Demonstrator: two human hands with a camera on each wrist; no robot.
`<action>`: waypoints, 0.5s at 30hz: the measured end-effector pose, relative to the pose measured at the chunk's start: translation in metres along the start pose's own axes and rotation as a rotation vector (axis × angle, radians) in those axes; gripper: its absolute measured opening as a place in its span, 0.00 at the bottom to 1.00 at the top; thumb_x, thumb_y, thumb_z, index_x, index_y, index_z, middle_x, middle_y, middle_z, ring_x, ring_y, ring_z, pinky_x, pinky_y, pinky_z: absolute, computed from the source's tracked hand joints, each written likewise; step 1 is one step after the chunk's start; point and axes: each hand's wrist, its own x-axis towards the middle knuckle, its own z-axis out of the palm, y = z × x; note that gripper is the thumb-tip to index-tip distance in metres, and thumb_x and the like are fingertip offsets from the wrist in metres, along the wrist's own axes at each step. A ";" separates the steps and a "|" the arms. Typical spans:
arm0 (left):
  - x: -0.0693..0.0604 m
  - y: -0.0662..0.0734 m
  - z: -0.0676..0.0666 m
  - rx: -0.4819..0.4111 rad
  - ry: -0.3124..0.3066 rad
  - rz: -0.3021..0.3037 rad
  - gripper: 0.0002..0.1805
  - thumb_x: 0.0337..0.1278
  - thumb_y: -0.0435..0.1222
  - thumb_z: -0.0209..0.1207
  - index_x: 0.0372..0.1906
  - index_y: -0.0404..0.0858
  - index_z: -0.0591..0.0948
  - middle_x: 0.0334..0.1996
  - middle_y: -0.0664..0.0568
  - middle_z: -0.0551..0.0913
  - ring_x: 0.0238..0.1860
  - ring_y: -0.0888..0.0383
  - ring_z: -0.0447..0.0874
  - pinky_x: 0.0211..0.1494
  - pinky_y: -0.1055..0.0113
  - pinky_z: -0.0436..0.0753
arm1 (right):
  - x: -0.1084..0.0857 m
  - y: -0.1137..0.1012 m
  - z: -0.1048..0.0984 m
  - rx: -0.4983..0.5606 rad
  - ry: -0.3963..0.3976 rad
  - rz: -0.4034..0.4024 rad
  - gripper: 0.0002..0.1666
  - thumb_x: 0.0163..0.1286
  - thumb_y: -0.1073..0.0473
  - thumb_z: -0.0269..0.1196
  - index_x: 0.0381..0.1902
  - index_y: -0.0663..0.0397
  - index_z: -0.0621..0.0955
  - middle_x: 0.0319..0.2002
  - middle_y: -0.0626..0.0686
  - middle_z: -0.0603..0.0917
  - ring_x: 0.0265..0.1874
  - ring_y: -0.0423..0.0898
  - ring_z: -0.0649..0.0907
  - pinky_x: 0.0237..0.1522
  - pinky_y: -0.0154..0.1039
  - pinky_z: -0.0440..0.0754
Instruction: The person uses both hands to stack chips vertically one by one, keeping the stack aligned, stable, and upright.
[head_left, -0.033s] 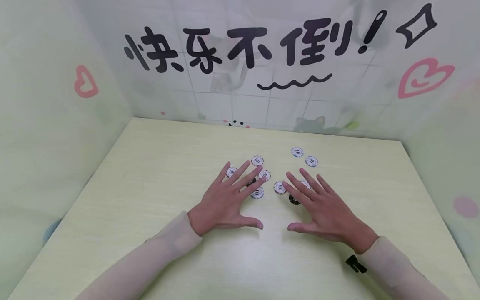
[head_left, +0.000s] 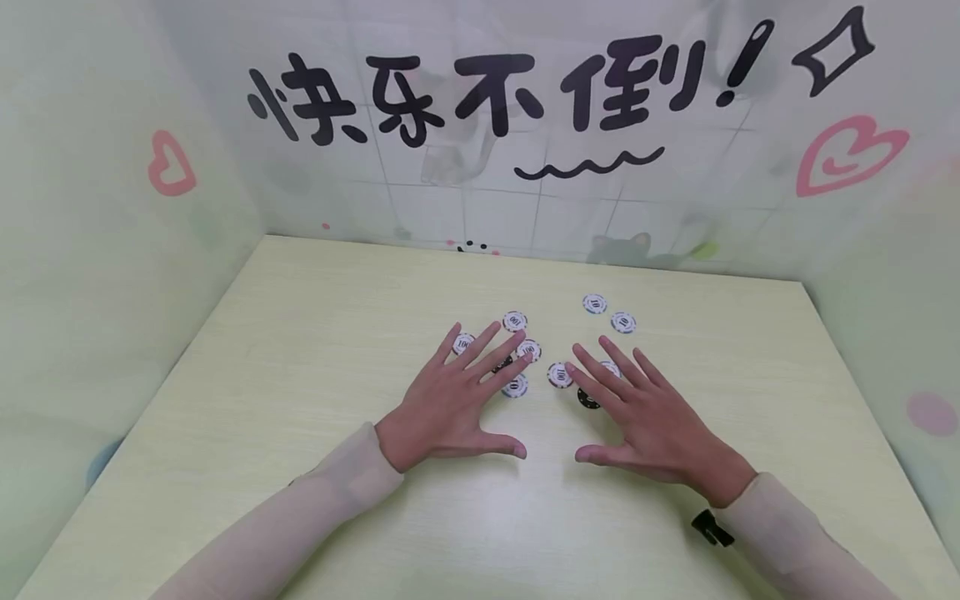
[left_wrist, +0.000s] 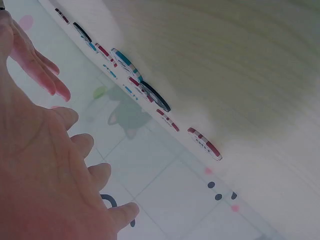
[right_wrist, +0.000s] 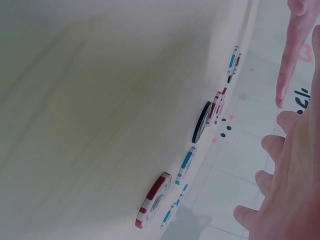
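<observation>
My left hand [head_left: 450, 408] hovers over the table with its fingers spread, holding nothing. Several poker chips lie flat beneath and around its fingertips: a white "100" chip [head_left: 515, 322], a white "10" chip [head_left: 515, 387] and a partly covered black chip [head_left: 501, 365]. Likewise spread and holding nothing, my right hand [head_left: 656, 421] is above another "100" chip [head_left: 558, 376] and a black chip [head_left: 588, 399]. In the right wrist view a red-edged chip [right_wrist: 154, 201] lies on the tabletop, apart from the right hand [right_wrist: 290, 180]. The left wrist view shows a gap between the left hand [left_wrist: 60, 165] and the chips.
Two "10" chips, one of them [head_left: 595, 304] farther back, lie beyond the right fingertips. The pale wooden table [head_left: 300, 333] is enclosed at the back and sides by printed curtains [head_left: 480, 200]. A small black clip [head_left: 711, 528] hangs by the right cuff.
</observation>
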 end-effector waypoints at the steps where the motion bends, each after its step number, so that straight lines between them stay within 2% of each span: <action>1: 0.000 0.000 -0.001 0.000 0.000 -0.001 0.65 0.52 0.85 0.56 0.89 0.52 0.64 0.89 0.54 0.53 0.90 0.48 0.43 0.86 0.35 0.47 | 0.000 0.000 0.000 0.000 0.002 -0.002 0.61 0.74 0.12 0.47 0.90 0.44 0.61 0.90 0.49 0.55 0.88 0.58 0.48 0.81 0.69 0.51; 5: 0.001 -0.002 -0.004 0.006 -0.001 -0.006 0.64 0.53 0.85 0.54 0.89 0.53 0.62 0.90 0.53 0.51 0.90 0.47 0.43 0.86 0.35 0.46 | 0.003 -0.001 -0.004 -0.009 0.014 -0.003 0.62 0.74 0.12 0.47 0.90 0.44 0.61 0.89 0.49 0.55 0.89 0.58 0.48 0.81 0.69 0.53; 10: 0.003 -0.005 -0.010 0.015 0.026 -0.023 0.64 0.54 0.85 0.54 0.89 0.53 0.63 0.90 0.52 0.52 0.89 0.47 0.44 0.85 0.35 0.48 | 0.007 -0.001 -0.011 -0.017 0.021 0.009 0.61 0.74 0.12 0.47 0.90 0.42 0.59 0.90 0.49 0.54 0.89 0.58 0.47 0.82 0.68 0.53; 15: 0.005 -0.008 -0.013 0.005 0.008 -0.043 0.63 0.55 0.84 0.53 0.89 0.52 0.62 0.90 0.52 0.51 0.90 0.47 0.43 0.85 0.35 0.47 | 0.008 0.001 -0.015 -0.008 0.006 0.034 0.62 0.73 0.13 0.51 0.91 0.42 0.59 0.90 0.49 0.53 0.89 0.58 0.47 0.82 0.66 0.52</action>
